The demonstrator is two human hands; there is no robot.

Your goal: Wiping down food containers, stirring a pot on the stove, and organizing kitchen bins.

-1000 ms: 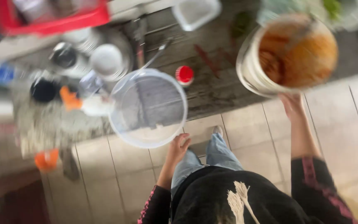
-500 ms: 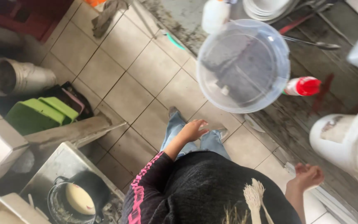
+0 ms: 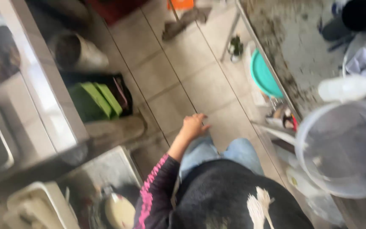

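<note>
Left of the clear bowl [image 3: 343, 148], the left hand [image 3: 192, 126] is held loosely open and empty above the floor tiles [image 3: 178, 80]; the right hand is unseen. Footing should be watched when turning.

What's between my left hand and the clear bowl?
Nothing solid that shows. The left hand hangs empty over the floor, apart from the bowl on the counter. Only bare tile and the counter's edge lie between them. Small clutter sits under that edge, too blurred to identify.
</note>
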